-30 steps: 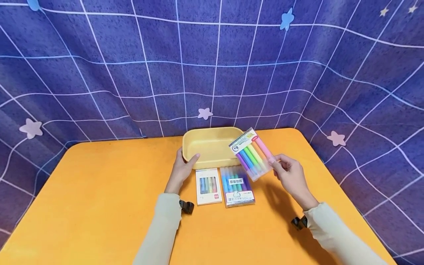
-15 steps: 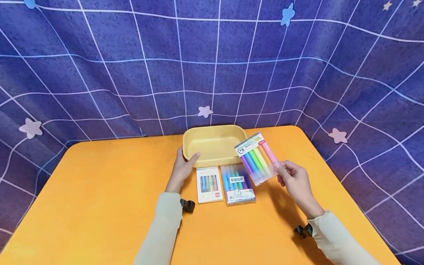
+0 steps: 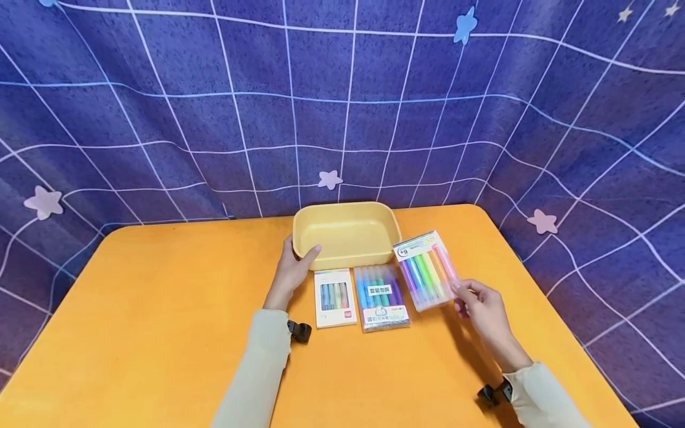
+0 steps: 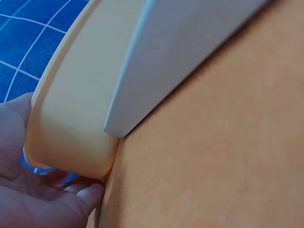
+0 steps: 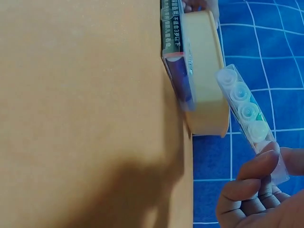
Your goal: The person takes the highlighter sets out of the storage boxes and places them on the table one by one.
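Note:
A shallow yellow bin (image 3: 353, 260) sits at the table's back edge. My left hand (image 3: 291, 270) grips its left end, thumb over the rim, fingers outside; the left wrist view shows that hand (image 4: 38, 199) against the bin's wall (image 4: 71, 109). My right hand (image 3: 484, 309) pinches a clear pack of multicoloured markers (image 3: 427, 273) by its lower right edge, raised above the table. In the right wrist view the pack (image 5: 247, 111) is end-on, between thumb and fingers. In front of the bin are a white pen box (image 3: 335, 298) and a second marker pack (image 3: 382, 297).
The orange table (image 3: 187, 321) extends far to the left and nearer the body. Behind it hangs a blue gridded curtain (image 3: 321, 131), which also runs along the right side.
My right hand has drawn the marker pack right and toward the body, off the bin's right corner, and turned it more upright. The left hand keeps its grip on the bin.

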Motion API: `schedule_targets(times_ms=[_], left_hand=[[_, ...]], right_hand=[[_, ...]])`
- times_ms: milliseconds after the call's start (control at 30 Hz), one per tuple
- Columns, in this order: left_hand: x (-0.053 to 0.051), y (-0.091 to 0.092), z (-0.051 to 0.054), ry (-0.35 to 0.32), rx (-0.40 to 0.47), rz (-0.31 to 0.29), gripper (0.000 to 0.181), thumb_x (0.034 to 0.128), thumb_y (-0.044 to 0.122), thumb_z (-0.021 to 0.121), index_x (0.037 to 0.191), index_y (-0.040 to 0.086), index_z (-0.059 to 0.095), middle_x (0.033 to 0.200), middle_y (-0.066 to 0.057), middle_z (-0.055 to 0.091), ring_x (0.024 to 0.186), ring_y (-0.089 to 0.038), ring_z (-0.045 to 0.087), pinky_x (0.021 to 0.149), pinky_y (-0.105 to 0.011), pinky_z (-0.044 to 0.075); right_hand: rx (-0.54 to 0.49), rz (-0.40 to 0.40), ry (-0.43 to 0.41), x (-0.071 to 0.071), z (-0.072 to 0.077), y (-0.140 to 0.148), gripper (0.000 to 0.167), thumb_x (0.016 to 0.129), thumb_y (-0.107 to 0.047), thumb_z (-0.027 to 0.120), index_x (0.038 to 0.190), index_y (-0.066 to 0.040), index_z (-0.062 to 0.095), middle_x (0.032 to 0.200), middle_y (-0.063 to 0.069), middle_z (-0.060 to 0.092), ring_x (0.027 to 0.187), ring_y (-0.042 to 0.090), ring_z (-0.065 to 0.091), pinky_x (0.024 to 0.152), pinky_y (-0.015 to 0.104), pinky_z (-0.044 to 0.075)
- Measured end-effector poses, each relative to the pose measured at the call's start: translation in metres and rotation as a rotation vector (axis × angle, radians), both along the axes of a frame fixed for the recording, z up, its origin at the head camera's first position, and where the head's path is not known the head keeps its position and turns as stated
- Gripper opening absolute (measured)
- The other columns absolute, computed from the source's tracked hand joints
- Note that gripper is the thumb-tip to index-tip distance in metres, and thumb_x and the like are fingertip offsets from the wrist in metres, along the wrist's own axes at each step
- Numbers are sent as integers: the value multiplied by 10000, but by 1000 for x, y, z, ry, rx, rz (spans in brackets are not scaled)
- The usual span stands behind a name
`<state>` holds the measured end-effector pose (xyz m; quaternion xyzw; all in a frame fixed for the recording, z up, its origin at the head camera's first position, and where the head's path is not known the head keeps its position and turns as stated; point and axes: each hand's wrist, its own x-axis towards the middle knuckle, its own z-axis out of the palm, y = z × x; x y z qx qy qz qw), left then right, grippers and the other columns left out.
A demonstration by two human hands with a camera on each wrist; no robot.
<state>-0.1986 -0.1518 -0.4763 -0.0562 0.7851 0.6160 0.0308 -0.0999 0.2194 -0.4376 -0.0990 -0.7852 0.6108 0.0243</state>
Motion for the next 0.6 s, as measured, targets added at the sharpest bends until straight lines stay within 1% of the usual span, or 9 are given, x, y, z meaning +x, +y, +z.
schedule_targets(times_ms=[133, 200, 300, 467, 600], left_hand=[[0, -1, 1, -13, 0, -10, 895, 967, 486, 628, 1623, 255, 65, 1660, -106, 261, 1522, -316, 307, 1225, -546, 296], [-1, -1, 2, -4, 1, -14, 900, 969, 485, 627, 1625, 251, 57, 1664, -107, 252, 1525, -317, 301, 1226, -547, 294], [-1, -1, 3, 10, 0, -16, 909, 968, 491, 625, 1626, 241, 50, 1666, -113, 244, 1528, -319, 295, 1228, -546, 290], [0, -2, 1, -1, -4, -15, 912, 964, 502, 625, 1626, 246, 52, 1669, -110, 240, 1532, -317, 290, 1231, -543, 287], [-1, -1, 0, -3, -1, -16, 910, 966, 500, 624, 1625, 250, 49, 1671, -104, 239, 1533, -311, 290, 1230, -540, 290]], right_hand=[[-19, 6, -37, 2, -3, 3, 259, 1032, -210, 572, 877, -9, 618, 578, -62, 555, 526, 83, 510, 540, 244, 469], [-28, 8, -43, 3, -3, 4, 260, 1034, -218, 569, 870, -22, 618, 582, -60, 560, 525, 86, 511, 540, 247, 468], [-39, 10, -54, 5, -4, 5, 264, 1039, -230, 560, 881, -27, 618, 593, -60, 560, 538, 85, 513, 547, 243, 467], [-39, 6, -111, 9, -8, 7, 247, 1041, -235, 557, 917, -32, 626, 599, -59, 557, 556, 86, 511, 553, 241, 467], [-73, 4, -150, 9, -12, 7, 221, 1042, -217, 550, 927, -44, 623, 605, -63, 556, 557, 77, 502, 543, 225, 454]])
